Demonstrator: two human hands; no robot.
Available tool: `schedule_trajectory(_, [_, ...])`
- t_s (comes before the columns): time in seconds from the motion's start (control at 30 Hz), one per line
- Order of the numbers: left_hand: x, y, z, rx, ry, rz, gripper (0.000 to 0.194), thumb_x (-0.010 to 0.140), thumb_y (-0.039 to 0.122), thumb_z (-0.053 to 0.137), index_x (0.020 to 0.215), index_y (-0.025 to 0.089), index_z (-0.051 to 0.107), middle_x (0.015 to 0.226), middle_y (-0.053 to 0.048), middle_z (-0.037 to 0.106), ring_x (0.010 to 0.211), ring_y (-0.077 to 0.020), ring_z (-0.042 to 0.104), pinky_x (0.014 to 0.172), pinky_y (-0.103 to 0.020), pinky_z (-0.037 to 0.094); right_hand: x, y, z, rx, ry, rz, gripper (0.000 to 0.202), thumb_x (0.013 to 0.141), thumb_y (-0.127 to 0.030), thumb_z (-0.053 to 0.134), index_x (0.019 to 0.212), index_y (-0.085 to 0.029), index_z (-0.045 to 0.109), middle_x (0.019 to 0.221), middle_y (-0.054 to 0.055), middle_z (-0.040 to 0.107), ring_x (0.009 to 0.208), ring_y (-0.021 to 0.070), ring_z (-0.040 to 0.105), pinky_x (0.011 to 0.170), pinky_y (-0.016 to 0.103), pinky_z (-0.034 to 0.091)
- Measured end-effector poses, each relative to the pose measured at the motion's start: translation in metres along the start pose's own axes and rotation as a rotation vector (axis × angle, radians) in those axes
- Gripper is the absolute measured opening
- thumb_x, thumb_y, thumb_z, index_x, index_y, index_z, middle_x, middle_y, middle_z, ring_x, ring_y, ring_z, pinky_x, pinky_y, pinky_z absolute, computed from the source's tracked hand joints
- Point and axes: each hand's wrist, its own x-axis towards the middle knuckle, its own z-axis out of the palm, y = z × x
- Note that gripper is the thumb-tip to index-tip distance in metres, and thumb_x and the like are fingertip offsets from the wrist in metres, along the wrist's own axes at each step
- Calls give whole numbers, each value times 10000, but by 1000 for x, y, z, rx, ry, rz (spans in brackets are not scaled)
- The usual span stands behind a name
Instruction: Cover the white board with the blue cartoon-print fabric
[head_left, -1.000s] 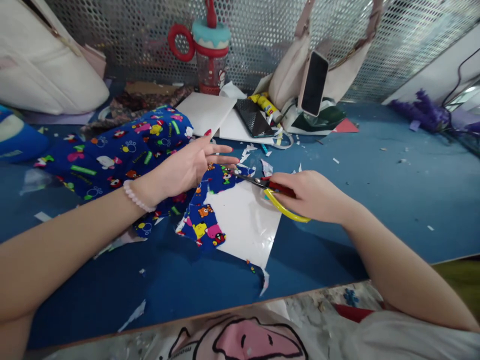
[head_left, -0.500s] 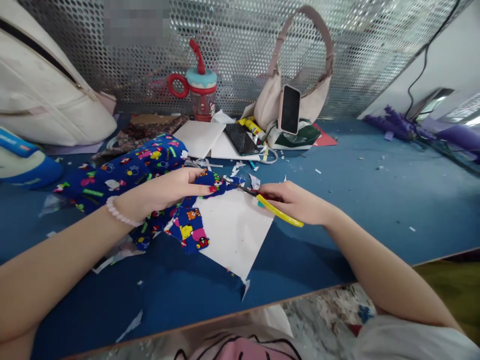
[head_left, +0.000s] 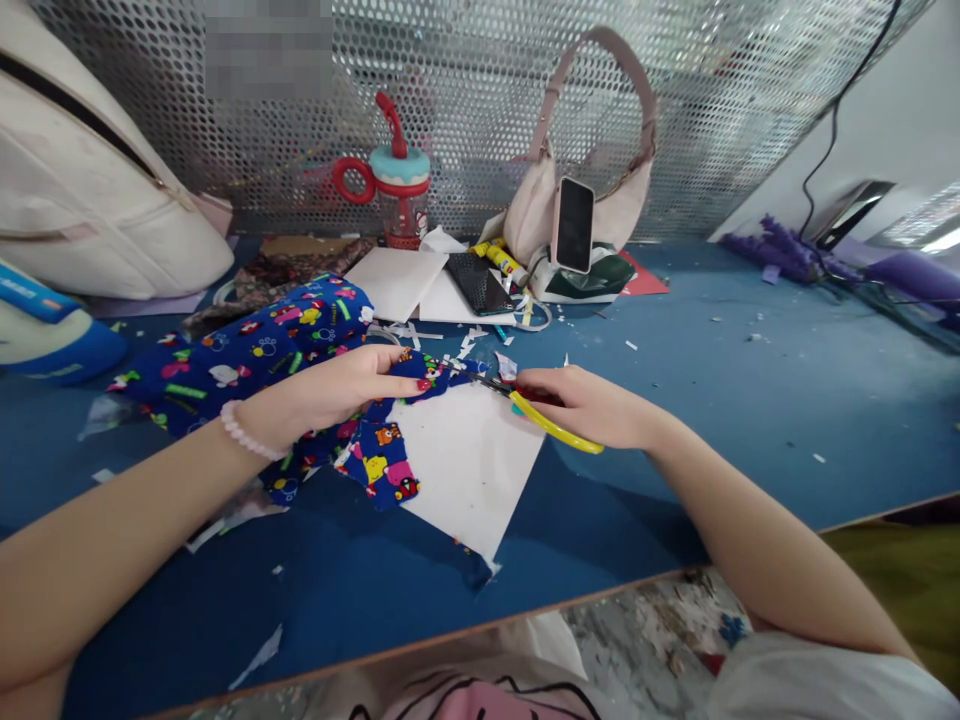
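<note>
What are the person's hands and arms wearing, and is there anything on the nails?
The left hand has red polish on a nail, and around its wrist is a bracelet of round, pale pink beads. The right hand shows no bracelet or glove. Above the right elbow there's a loose, pale grey-white sleeve. No sleeve shows on the left arm.

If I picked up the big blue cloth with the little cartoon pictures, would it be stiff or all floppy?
Probably floppy: the blue cloth lies in a rumpled, bunched heap. It looks thin, so it's likely light for its size. It might not lift freely, though, because the left hand and its wrist reach across it.
</note>
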Motion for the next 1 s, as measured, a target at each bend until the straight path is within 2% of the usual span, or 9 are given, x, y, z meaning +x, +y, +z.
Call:
schedule_trajectory(0.1, [-1,2,2,29,39,11,372,644,277,765,995,194,677,940,-21,729,902,-204,686,826,-318,573,1,-1,2,88,-36,-1,301,956,-421,334,839,-191,489,790,39,580,683,163,485,638,287,328])
schedule_trajectory(0.2, [-4,7,5,111,105,15,409,639,317,745,1020,190,669,927,-23,709,876,-202,670,751,-297,555,2,-5,6,93,-43,-25,313,957,-429,337,807,-192,477,758,31,560,667,159,470,629,291,326])
schedule_trajectory(0.37, [-9,9,11,181,170,21,528,651,398,767,1127,212,634,1124,-39,681,957,-209,656,748,-278,529,2,-12,11,125,-48,-15,310,958,-409,368,832,-182,537,783,38,591,683,159,487,644,294,357])
schedule_trajectory(0.57, [-9,3,13,219,208,14,644,634,376,774,1236,246,585,1217,-32,654,966,-211,649,730,-278,519,2,-13,13,246,-48,7,304,956,-388,406,889,-172,610,837,46,631,729,164,518,674,291,392])
schedule_trajectory(0.67, [-9,4,14,249,215,28,659,636,386,773,1250,241,586,1275,-43,625,983,-220,643,752,-294,521,3,-11,10,274,-89,8,336,951,-425,383,861,-172,585,805,34,600,713,158,497,649,284,382])
schedule_trajectory(0.77, [-11,7,16,248,218,25,654,632,386,775,1243,242,592,1244,-51,640,956,-228,652,739,-306,530,4,-10,7,305,-123,-10,346,934,-458,377,803,-178,533,765,17,558,693,150,466,624,279,361])
schedule_trajectory(0.87, [-12,10,14,257,219,40,611,630,378,775,1205,245,616,1219,-42,646,962,-226,648,734,-290,533,2,-9,4,339,-98,-32,337,920,-472,398,781,-182,501,756,9,519,694,146,439,622,278,351])
schedule_trajectory(1.0, [-14,12,7,263,167,37,633,630,410,786,1218,264,606,1215,-41,632,905,-209,649,668,-261,525,0,-2,1,572,-66,-3,334,894,-498,482,856,-171,532,719,-12,462,644,122,404,568,256,334])
